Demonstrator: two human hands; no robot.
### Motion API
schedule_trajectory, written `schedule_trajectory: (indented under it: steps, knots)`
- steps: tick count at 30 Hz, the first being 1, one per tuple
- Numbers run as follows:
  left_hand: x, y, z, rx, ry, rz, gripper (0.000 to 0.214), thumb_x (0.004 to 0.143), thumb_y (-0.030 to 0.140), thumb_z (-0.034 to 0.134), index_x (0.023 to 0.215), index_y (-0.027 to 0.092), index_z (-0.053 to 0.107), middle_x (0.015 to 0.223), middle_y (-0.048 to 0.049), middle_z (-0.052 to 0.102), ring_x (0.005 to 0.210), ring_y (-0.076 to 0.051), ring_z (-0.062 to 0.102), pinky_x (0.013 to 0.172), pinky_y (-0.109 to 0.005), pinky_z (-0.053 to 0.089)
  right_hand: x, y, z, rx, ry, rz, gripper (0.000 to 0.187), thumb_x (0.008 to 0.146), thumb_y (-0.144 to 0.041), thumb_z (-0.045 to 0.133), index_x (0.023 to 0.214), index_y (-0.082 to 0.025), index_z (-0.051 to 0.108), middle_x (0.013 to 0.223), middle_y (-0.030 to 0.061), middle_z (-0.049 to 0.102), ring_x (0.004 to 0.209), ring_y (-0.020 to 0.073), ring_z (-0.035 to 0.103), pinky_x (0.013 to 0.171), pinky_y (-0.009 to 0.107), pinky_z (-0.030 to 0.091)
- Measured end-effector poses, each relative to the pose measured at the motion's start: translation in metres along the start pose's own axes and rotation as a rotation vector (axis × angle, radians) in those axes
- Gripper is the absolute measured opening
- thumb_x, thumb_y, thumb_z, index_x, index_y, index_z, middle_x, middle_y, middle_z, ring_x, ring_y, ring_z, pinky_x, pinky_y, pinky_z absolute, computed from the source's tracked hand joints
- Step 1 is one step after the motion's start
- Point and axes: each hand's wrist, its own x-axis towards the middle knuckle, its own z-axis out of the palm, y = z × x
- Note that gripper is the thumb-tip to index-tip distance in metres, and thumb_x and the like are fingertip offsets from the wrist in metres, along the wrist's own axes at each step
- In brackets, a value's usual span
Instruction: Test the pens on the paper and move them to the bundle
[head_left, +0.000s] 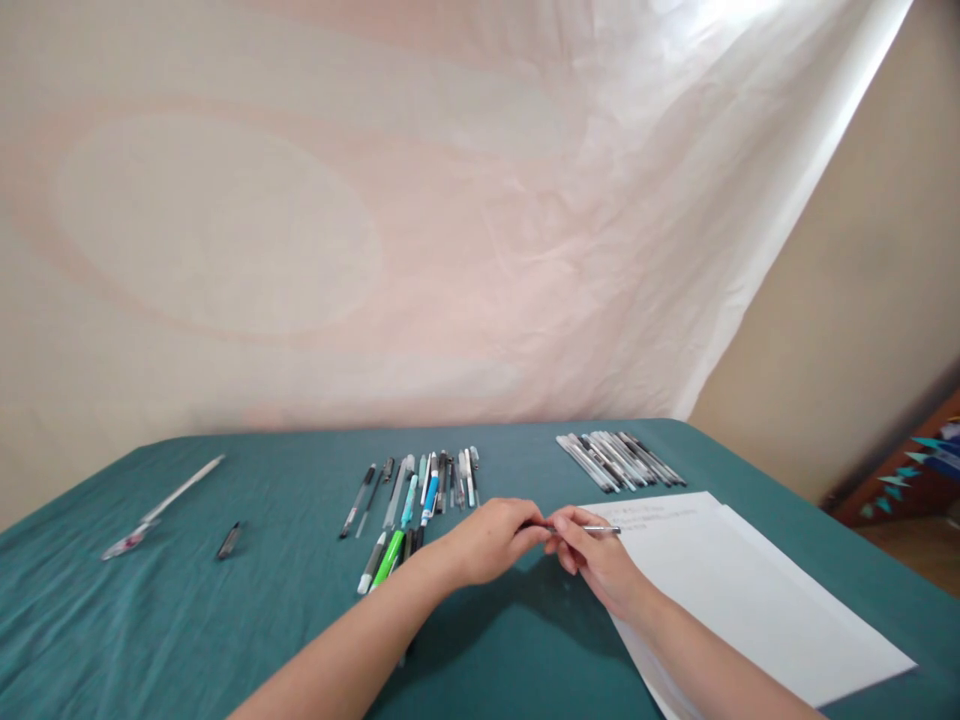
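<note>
Left hand and right hand pinch one slim pen over the far-left corner of the paper; neat pen row far right, looser pen cluster left: seemingly partway through

The cloth-covered table is plain dark teal, and the white paper sheets at near right carry faint grey writing. The middle row of plastic pens mixes black, clear, white, blue and bright green; the thin metal pen is silver. The far fabric sheet is cream with faint pink ovals.
</note>
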Motion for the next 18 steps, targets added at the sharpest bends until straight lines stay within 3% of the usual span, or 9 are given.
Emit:
schedule_trajectory:
  steps: [6, 10, 18]
  knots:
    - [-0.0003, -0.0094, -0.0045, 0.083, 0.042, -0.050, 0.023, 0.088, 0.027, 0.039, 0.089, 0.016, 0.059, 0.086, -0.0042, 0.063, 0.078, -0.014, 0.056, 0.071, -0.022, 0.040, 0.0068, 0.0036, -0.0083, 0.262, 0.089, 0.046, 0.039, 0.076, -0.055, 0.051, 0.076, -0.017, 0.059, 0.047, -0.0043, 0.045, 0.037, 0.0071, 0.036, 0.038, 0.021, 0.027]
    - [-0.0008, -0.0108, -0.0062, 0.110, 0.043, -0.038, 0.022, 0.087, 0.027, 0.040, 0.089, 0.015, 0.060, 0.086, -0.0047, 0.063, 0.078, -0.015, 0.056, 0.071, -0.023, 0.040, 0.0084, 0.0070, -0.0099, 0.230, 0.117, 0.014, 0.034, 0.076, -0.052, 0.054, 0.074, -0.018, 0.057, 0.047, -0.0047, 0.045, 0.038, 0.0065, 0.036, 0.036, 0.020, 0.026]
    - [-0.0005, -0.0076, -0.0070, 0.076, 0.079, -0.009, 0.029, 0.083, 0.038, 0.048, 0.098, 0.021, 0.065, 0.087, -0.0028, 0.067, 0.078, -0.015, 0.058, 0.071, -0.022, 0.039, 0.0050, 0.0098, -0.0058, 0.160, 0.018, -0.002, 0.037, 0.082, -0.052, 0.044, 0.081, -0.017, 0.056, 0.054, -0.0013, 0.055, 0.038, 0.0065, 0.042, 0.036, 0.018, 0.028]
